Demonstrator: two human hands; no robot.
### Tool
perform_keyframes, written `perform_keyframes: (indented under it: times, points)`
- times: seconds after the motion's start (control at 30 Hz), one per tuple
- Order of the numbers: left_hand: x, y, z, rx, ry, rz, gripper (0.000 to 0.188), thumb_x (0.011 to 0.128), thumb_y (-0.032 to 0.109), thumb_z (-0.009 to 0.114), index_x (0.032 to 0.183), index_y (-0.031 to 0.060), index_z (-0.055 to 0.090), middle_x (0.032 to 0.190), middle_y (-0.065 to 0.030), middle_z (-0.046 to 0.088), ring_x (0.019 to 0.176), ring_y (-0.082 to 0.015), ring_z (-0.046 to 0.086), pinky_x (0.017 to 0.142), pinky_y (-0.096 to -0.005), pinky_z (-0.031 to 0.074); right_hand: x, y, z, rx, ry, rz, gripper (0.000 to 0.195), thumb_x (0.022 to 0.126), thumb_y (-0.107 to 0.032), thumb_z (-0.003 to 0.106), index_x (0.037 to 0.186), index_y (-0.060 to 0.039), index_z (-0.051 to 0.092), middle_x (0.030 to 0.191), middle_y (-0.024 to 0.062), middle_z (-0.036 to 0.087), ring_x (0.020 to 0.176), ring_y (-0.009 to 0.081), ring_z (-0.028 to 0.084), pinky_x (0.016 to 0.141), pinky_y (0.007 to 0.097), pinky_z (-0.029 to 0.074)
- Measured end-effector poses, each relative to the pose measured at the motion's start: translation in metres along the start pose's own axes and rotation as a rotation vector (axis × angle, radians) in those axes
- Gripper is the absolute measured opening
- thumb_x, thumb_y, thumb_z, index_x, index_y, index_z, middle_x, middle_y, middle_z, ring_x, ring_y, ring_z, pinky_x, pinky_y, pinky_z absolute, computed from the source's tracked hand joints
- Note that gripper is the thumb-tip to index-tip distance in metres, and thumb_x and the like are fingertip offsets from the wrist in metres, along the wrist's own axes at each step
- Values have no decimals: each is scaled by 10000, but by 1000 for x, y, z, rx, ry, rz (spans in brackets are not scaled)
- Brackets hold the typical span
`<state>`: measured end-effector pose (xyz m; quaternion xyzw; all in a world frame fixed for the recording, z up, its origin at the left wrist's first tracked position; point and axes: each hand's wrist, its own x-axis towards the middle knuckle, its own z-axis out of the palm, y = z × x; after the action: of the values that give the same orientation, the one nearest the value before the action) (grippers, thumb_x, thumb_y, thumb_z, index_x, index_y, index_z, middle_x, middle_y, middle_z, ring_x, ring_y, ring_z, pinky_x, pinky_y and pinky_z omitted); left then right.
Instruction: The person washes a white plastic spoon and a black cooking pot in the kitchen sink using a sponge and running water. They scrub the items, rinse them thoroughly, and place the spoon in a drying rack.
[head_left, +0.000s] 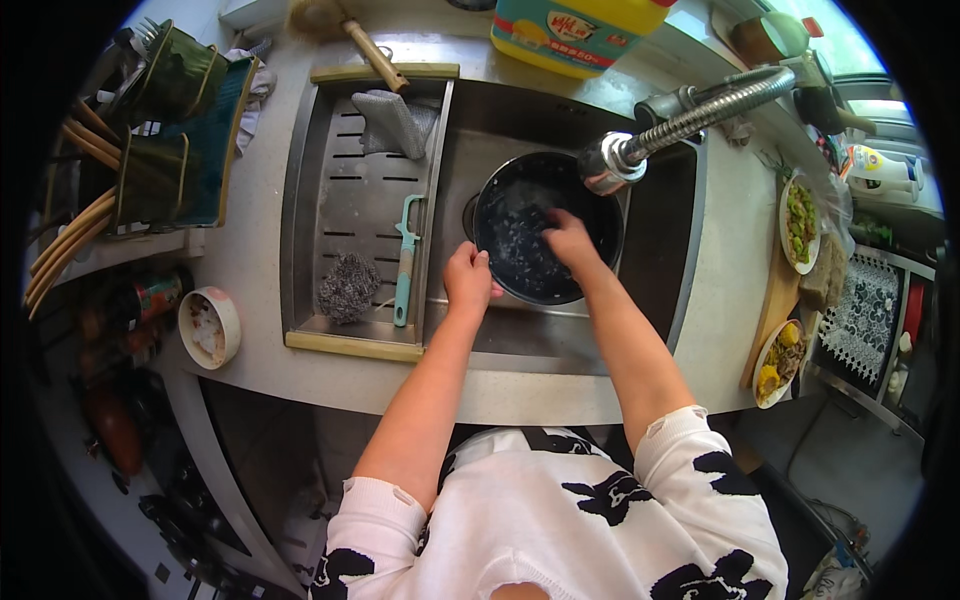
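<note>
A round dark pot (609, 238) with cloudy water in it stands in the steel sink basin (510, 337). Pale bits, too small to identify, show in the water. My left hand (468, 276) grips the pot's rim at its near left side. Inside the pot, my right hand (568, 238) reaches down to the water; its fingertips are partly hidden, and whether they hold anything cannot be told. Over the pot's far right edge hangs the metal head of a flexible faucet (615, 166).
Left of the basin, a slotted steel tray (352, 195) holds a steel-wool scrubber (349, 288), a turquoise peeler (405, 277) and a grey cloth (394, 124). A bowl of rice (232, 330) stands at left. Plates of food (786, 225) sit at right. A yellow jug (577, 45) stands behind.
</note>
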<state>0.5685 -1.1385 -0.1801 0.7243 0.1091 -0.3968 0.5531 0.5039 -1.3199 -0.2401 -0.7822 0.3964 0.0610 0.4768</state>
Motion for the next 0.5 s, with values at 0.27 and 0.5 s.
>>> perform_keyframes:
  times: [0.27,0.5]
  points:
    - [4,1,2,316,88,164,159,794,53,570,739,6,428,597,-132,530,499,-257,580,456,-353,477,24,-41,-14,331,173,-61,522,725,-6,468,1244,42,444,1260,195,488,1215,294,429,1007,324,316]
    - [5,4,-2,477,132,173,157,696,49,574,798,-4,467,684,-203,571,725,-413,575,682,-450,442,18,-54,12,-4,143,-257,445,705,1,468,1146,14,526,1155,196,549,1106,325,508,940,361,399]
